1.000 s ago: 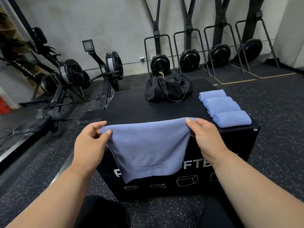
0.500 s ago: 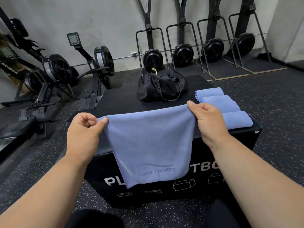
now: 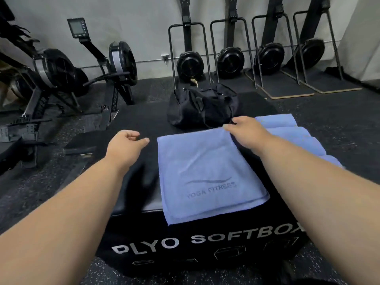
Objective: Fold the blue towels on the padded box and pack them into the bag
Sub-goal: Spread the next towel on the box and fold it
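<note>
The blue towel (image 3: 207,171) lies flat on the padded box (image 3: 131,182), bag (image 3: 202,106) at 12 o'clock. The right hand (image 3: 245,133) pinches its far right corner; the left hand (image 3: 125,146) hangs loosely curled, holding nothing. Align edges squarely before creasing.

Person's left hand (image 3: 125,145) & right hand (image 3: 246,133): both bare, no gloves, rings or watch seen. Forearms bare right to the frame edges, no sleeves or cuffs in view. Short nails on the left thumb & fingers (image 3: 133,134). At bottom centre, a dark patch, poss. dark trousers; too cropped to tell.
</note>
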A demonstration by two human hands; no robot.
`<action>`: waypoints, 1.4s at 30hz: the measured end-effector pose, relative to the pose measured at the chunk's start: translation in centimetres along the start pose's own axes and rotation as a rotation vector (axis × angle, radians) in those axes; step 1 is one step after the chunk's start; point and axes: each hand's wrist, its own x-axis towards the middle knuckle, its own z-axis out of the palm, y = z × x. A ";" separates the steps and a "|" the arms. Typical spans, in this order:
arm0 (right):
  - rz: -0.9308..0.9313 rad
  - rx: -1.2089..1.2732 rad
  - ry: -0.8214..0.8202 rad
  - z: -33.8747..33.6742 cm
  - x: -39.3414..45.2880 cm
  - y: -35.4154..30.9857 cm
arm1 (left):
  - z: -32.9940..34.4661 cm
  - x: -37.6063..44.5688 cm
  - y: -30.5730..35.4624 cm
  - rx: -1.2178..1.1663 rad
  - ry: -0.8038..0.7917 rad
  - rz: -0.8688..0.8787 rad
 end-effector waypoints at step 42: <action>0.225 0.225 0.067 0.1 -12.0 15.7 | 5.4 -18.7 -6.4 -0.495 -0.217 -0.518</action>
